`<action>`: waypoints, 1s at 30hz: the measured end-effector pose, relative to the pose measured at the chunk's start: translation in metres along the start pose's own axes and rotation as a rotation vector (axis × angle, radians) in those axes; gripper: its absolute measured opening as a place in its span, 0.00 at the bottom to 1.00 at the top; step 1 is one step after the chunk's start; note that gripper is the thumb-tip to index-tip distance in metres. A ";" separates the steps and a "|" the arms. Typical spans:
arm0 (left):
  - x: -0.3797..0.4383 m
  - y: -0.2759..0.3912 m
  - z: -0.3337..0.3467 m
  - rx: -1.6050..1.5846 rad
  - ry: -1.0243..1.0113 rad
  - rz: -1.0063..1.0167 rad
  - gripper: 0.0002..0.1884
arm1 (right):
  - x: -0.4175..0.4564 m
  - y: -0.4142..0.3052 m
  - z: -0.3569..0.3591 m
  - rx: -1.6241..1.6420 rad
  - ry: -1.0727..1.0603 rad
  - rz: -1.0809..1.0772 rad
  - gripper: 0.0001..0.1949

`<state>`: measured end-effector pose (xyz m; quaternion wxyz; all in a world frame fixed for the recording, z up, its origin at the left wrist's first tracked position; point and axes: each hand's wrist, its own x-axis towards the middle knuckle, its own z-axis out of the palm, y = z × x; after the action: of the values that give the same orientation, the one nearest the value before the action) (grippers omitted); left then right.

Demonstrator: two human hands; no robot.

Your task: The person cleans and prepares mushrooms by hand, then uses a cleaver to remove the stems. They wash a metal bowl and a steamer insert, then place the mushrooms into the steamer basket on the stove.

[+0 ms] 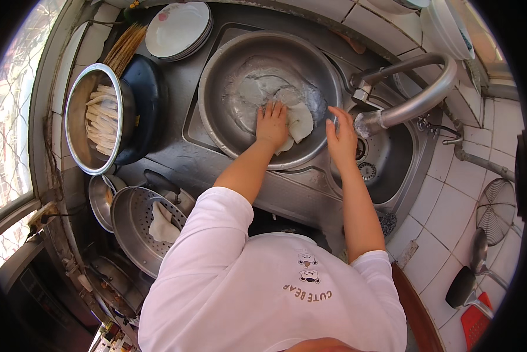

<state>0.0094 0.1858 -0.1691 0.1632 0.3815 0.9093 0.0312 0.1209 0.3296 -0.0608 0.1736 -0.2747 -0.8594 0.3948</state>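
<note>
A wide stainless steel basin (228, 48) with shallow, cloudy water stands on the steel sink top. My left hand (272, 125) is inside it, fingers together, laid on a pale, wet, flat piece that looks like cloth (300, 122); whether the fingers grip it cannot be seen. My right hand (341, 134) is raised at the basin's right rim with its fingers apart and nothing held. Just right of it is the mouth of a curved metal faucet (406, 105).
The sink bowl (393, 176) lies at the right. On the left are stacked plates (177, 28), a metal bowl of pale strips (101, 119), a dark blue basin (147, 110), and a perforated steamer pan (131, 229) holding a white cloth (163, 223).
</note>
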 end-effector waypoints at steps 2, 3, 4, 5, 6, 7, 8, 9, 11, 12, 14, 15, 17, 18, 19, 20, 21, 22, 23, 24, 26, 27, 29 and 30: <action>-0.009 0.002 -0.004 -0.205 0.192 -0.097 0.29 | 0.005 0.000 0.007 -0.030 0.112 -0.052 0.18; -0.012 0.002 -0.007 -0.307 0.291 -0.151 0.29 | 0.013 -0.003 0.004 -0.181 0.200 -0.108 0.18; -0.016 0.003 -0.011 -0.340 0.171 -0.243 0.28 | 0.020 -0.006 -0.006 -0.334 0.283 -0.161 0.19; -0.020 0.004 -0.018 -0.373 0.051 -0.335 0.28 | 0.024 -0.005 -0.013 -0.486 0.366 -0.215 0.19; -0.022 0.006 -0.023 -0.407 -0.068 -0.418 0.27 | 0.024 0.000 -0.020 -0.593 0.354 -0.185 0.20; -0.022 0.005 -0.022 -0.421 -0.131 -0.381 0.25 | 0.027 0.006 -0.028 -0.700 0.342 -0.159 0.21; -0.023 0.003 -0.018 -0.435 -0.194 -0.343 0.23 | 0.028 0.009 -0.033 -0.806 0.330 -0.132 0.22; -0.024 0.002 -0.011 -0.452 -0.258 -0.309 0.21 | 0.027 0.008 -0.037 -0.723 0.261 -0.080 0.22; -0.021 0.001 0.006 -0.594 -0.191 -0.383 0.17 | 0.025 0.004 -0.044 -0.559 0.124 0.024 0.23; -0.018 0.002 0.011 -0.663 -0.158 -0.415 0.15 | 0.025 0.004 -0.044 -0.507 0.100 0.069 0.23; -0.017 0.001 0.020 -0.854 -0.117 -0.432 0.14 | 0.016 0.004 -0.039 -0.644 0.139 -0.010 0.23; -0.017 -0.002 0.024 -0.944 -0.091 -0.445 0.14 | 0.010 0.000 -0.034 -0.705 0.156 -0.053 0.23; -0.014 -0.004 0.038 -1.166 -0.029 -0.492 0.14 | 0.002 -0.013 -0.026 -0.719 0.119 -0.149 0.23; -0.013 -0.005 0.044 -1.273 -0.002 -0.512 0.13 | -0.004 -0.012 -0.018 -0.663 0.076 -0.194 0.23; -0.013 -0.002 0.034 -1.297 -0.067 -0.510 0.14 | -0.010 -0.010 -0.010 -0.612 0.038 -0.230 0.23; -0.014 0.001 0.024 -1.321 -0.131 -0.509 0.14 | -0.013 -0.005 0.003 -0.548 -0.150 -0.118 0.23; -0.015 0.002 0.017 -1.345 -0.190 -0.511 0.15 | -0.015 0.001 0.018 -0.478 -0.339 -0.012 0.24; -0.016 0.002 0.018 -1.331 -0.178 -0.469 0.17 | -0.018 0.007 0.031 -0.551 -0.389 -0.048 0.23; -0.016 0.001 0.019 -1.318 -0.165 -0.428 0.19 | -0.022 0.013 0.044 -0.625 -0.439 -0.085 0.22; -0.017 -0.002 0.021 -1.302 -0.152 -0.390 0.21 | -0.025 0.019 0.057 -0.696 -0.492 -0.124 0.21; -0.014 -0.013 0.018 -1.089 -0.180 -0.318 0.22 | -0.028 0.032 0.078 -0.639 -0.489 -0.185 0.18; -0.014 -0.020 0.017 -0.983 -0.187 -0.287 0.23 | -0.025 0.033 0.087 -0.609 -0.489 -0.223 0.17; -0.013 -0.021 -0.005 -0.852 0.078 -0.431 0.24 | -0.012 0.020 0.092 -0.650 -0.693 -0.024 0.14; -0.014 -0.020 -0.016 -0.785 0.209 -0.497 0.25 | -0.008 0.015 0.092 -0.671 -0.794 0.080 0.12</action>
<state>-0.0002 0.1628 -0.1542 0.2051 0.0568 0.9040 0.3707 0.0849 0.2785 -0.1310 -0.2786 -0.1770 -0.9271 0.1776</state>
